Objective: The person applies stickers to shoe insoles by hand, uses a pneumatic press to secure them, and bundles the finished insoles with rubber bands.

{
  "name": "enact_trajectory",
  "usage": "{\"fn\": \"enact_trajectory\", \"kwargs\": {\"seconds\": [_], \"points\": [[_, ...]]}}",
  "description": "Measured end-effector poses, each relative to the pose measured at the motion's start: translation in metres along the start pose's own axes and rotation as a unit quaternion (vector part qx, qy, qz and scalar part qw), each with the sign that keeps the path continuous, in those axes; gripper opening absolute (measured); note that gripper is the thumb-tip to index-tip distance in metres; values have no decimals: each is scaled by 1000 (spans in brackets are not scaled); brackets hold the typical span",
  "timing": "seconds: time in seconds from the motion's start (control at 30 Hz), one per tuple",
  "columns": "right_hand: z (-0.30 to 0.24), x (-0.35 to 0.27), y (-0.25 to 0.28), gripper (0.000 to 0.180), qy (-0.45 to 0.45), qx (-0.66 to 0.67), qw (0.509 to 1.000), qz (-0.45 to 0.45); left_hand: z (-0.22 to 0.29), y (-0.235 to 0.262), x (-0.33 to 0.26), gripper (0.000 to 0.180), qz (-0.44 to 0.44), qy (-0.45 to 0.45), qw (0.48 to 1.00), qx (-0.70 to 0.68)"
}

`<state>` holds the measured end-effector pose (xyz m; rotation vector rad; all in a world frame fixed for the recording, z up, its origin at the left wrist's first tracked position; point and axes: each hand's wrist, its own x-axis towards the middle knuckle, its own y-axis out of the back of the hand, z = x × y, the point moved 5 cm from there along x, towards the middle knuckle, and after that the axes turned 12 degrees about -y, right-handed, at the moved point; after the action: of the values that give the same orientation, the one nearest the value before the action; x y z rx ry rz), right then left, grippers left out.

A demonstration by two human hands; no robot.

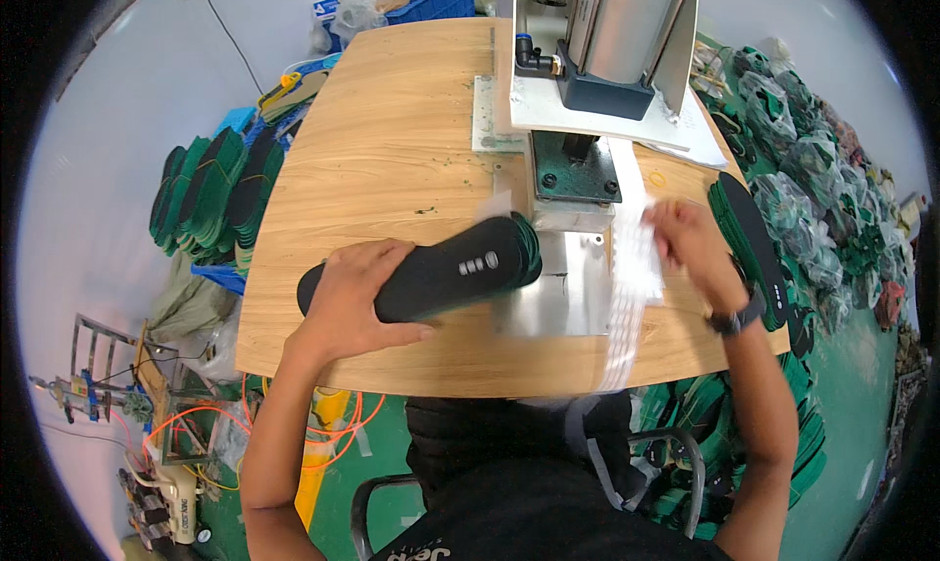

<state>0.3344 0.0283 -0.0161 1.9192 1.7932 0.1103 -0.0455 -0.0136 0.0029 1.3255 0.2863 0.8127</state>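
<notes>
A stack of black insoles (446,267) with green undersides lies tilted at the front middle of the table. My left hand (354,302) is wrapped around it, thumb along the near side and fingers over the top. The stack's right end reaches the metal plate (563,306) of a press (576,174). Over the white strip (627,316) right of the plate, my right hand (688,248) is blurred, its fingers curled and closed. Anything between those fingertips is too smeared to name. The strip runs down past the table's front edge.
The press's cylinder (627,23) rises at the back of the wooden table (372,150). Another insole stack (749,248) sits at the right edge. More insoles (211,189) are piled left of the table. Bagged green material (813,189) covers the floor at right; orange hoses (338,434) lie below.
</notes>
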Motion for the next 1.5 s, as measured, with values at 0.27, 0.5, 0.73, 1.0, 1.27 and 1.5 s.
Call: {"fn": "enact_trajectory", "kwargs": {"seconds": [0.27, 0.5, 0.73, 1.0, 1.27, 1.5], "points": [[-76, 60, 131, 44, 200, -24, 959, 198, -29, 9, 26, 85, -214, 65, 958, -181], [46, -2, 224, 54, -158, -241, 949, 128, -33, 6, 29, 86, -209, 150, 955, -149], [81, -10, 220, 70, -210, -184, 959, 49, -6, 46, 30, 76, -68, 78, 991, 81], [59, -12, 210, 81, -85, -240, 946, 199, -7, 44, -3, 74, -76, 102, 992, 25], [46, -71, 185, 49, 95, -131, 959, 233, 19, 55, -27, 56, 48, 50, 996, 57], [-71, -172, 75, 32, 271, 216, 936, 60, 66, 86, -47, 58, 164, -100, 959, 209]]}}
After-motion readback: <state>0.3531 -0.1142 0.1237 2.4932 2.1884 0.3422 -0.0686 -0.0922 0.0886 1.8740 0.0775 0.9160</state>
